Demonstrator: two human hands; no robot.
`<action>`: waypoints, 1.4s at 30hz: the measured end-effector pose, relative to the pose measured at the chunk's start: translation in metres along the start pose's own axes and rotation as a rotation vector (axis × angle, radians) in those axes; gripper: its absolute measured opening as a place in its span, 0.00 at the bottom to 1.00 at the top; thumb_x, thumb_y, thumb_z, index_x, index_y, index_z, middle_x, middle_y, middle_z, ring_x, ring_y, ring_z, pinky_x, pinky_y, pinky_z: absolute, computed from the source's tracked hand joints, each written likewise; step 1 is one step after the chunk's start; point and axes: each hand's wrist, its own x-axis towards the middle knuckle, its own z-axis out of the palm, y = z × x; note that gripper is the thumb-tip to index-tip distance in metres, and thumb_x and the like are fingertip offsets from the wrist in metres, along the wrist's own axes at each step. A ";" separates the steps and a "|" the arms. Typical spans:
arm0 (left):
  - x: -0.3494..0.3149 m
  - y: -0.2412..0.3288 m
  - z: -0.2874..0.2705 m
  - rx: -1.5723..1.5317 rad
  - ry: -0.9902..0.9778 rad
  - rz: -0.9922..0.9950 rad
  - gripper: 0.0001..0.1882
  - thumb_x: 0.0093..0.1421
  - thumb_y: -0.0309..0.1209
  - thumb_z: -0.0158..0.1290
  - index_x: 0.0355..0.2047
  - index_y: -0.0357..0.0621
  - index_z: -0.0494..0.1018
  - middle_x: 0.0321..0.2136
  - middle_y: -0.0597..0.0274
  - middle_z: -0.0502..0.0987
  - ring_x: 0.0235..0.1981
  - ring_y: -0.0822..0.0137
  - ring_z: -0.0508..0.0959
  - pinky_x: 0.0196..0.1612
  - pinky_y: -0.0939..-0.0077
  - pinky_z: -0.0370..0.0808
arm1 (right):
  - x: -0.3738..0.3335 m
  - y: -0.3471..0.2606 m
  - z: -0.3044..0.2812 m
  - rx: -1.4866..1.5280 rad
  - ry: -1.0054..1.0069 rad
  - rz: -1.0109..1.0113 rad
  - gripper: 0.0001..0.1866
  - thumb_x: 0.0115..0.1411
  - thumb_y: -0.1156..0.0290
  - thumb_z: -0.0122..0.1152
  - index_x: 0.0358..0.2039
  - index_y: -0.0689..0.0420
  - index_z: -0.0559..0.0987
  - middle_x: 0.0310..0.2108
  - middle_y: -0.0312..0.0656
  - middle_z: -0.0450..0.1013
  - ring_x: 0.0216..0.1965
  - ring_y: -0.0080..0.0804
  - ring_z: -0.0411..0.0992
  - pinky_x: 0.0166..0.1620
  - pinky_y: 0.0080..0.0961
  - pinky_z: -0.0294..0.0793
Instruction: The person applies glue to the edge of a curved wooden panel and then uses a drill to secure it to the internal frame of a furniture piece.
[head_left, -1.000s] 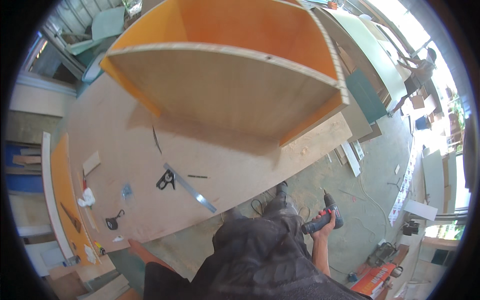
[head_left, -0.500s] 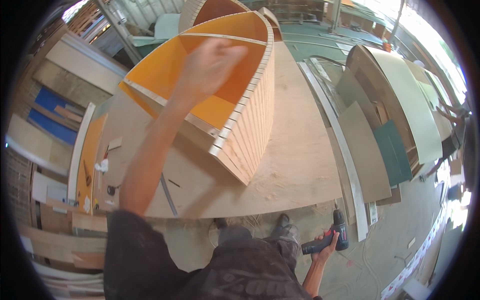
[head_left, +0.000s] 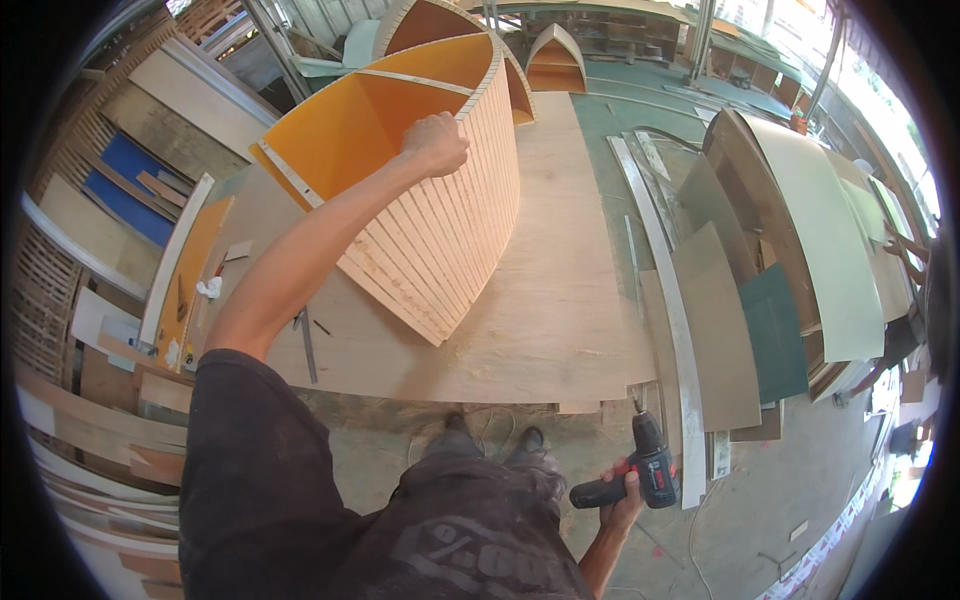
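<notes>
A boat-shaped wooden cabinet [head_left: 440, 230], its curved side marked by narrow grooves and its inside orange, stands on a large plywood sheet. At its upper edge is my left hand [head_left: 437, 146], the fingers curled closed over the rim; their tips are hidden behind the knuckles. My right hand [head_left: 624, 497] grips a black and red cordless drill [head_left: 654, 462] low on the right, beyond the plywood's near edge. The drill's bit points away from me. A thin cross strip [head_left: 415, 80] spans the cabinet's opening.
Similar curved wooden shells [head_left: 556, 62] stand behind the cabinet. Curved panels [head_left: 800, 230] lean in a stack on the right, beside a long pale metal strip [head_left: 668, 290]. Boards [head_left: 165, 130] line the left. A metal ruler [head_left: 309, 345] lies on the plywood sheet [head_left: 560, 330]. Another person's arm [head_left: 905, 255] shows at far right.
My left hand has come from over the opening to the cabinet's near rim and closed there. More of the grooved side now shows. The drill stays in my right hand.
</notes>
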 end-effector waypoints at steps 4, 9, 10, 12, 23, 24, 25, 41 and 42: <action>-0.017 -0.009 0.003 0.007 0.035 0.073 0.23 0.67 0.43 0.55 0.43 0.28 0.72 0.35 0.35 0.82 0.41 0.42 0.83 0.45 0.51 0.78 | 0.005 -0.017 0.002 -0.032 -0.043 0.017 0.27 0.61 0.60 0.71 0.55 0.58 0.71 0.38 0.43 0.74 0.31 0.33 0.75 0.38 0.34 0.79; -0.072 -0.023 -0.005 -0.066 0.012 0.183 0.22 0.66 0.42 0.55 0.40 0.29 0.71 0.29 0.34 0.80 0.36 0.39 0.82 0.41 0.48 0.76 | 0.016 -0.018 0.000 -0.010 -0.109 0.016 0.28 0.61 0.59 0.72 0.55 0.58 0.71 0.38 0.43 0.75 0.31 0.33 0.75 0.39 0.34 0.79; -0.085 -0.020 -0.010 -0.082 -0.023 0.186 0.21 0.66 0.41 0.56 0.40 0.29 0.71 0.28 0.33 0.79 0.36 0.39 0.82 0.40 0.48 0.75 | 0.015 -0.019 0.000 -0.005 -0.116 0.018 0.29 0.60 0.59 0.72 0.55 0.58 0.71 0.38 0.44 0.75 0.31 0.33 0.75 0.39 0.34 0.79; -0.114 -0.026 -0.020 -0.131 -0.039 0.206 0.19 0.66 0.39 0.56 0.39 0.30 0.70 0.26 0.36 0.78 0.33 0.40 0.81 0.38 0.49 0.75 | 0.016 -0.026 0.010 -0.004 -0.156 0.022 0.30 0.59 0.58 0.74 0.55 0.58 0.71 0.39 0.44 0.75 0.32 0.33 0.76 0.40 0.34 0.79; -0.211 -0.109 -0.038 -0.175 0.000 0.365 0.16 0.63 0.38 0.60 0.42 0.40 0.71 0.26 0.46 0.77 0.33 0.42 0.79 0.38 0.52 0.72 | 0.014 -0.020 0.086 0.005 -0.457 0.159 0.37 0.50 0.56 0.82 0.53 0.62 0.74 0.38 0.44 0.78 0.33 0.35 0.78 0.41 0.37 0.80; -0.213 -0.114 -0.040 -0.182 -0.017 0.336 0.15 0.63 0.37 0.60 0.42 0.41 0.71 0.26 0.46 0.77 0.33 0.43 0.79 0.38 0.52 0.72 | 0.012 -0.021 0.095 0.013 -0.483 0.174 0.38 0.50 0.55 0.83 0.53 0.62 0.74 0.37 0.44 0.78 0.32 0.35 0.79 0.42 0.38 0.81; -0.215 -0.118 -0.043 -0.190 -0.045 0.312 0.15 0.63 0.37 0.61 0.42 0.41 0.71 0.26 0.47 0.77 0.33 0.43 0.79 0.37 0.53 0.72 | 0.011 -0.021 0.101 0.003 -0.494 0.193 0.38 0.49 0.55 0.83 0.53 0.63 0.74 0.37 0.44 0.78 0.32 0.35 0.79 0.42 0.38 0.81; -0.210 -0.138 -0.037 -0.285 -0.020 0.303 0.19 0.63 0.43 0.58 0.47 0.43 0.76 0.31 0.52 0.82 0.38 0.49 0.83 0.45 0.54 0.76 | -0.058 0.006 0.203 -0.213 -0.414 0.173 0.22 0.55 0.74 0.72 0.48 0.64 0.76 0.38 0.43 0.77 0.34 0.33 0.78 0.44 0.33 0.80; -0.207 -0.136 -0.033 -0.308 0.044 0.362 0.19 0.64 0.43 0.58 0.48 0.44 0.76 0.32 0.53 0.82 0.37 0.51 0.83 0.44 0.55 0.76 | -0.061 0.008 0.215 -0.281 -0.395 0.157 0.19 0.56 0.74 0.72 0.47 0.63 0.77 0.38 0.42 0.78 0.35 0.31 0.78 0.45 0.31 0.79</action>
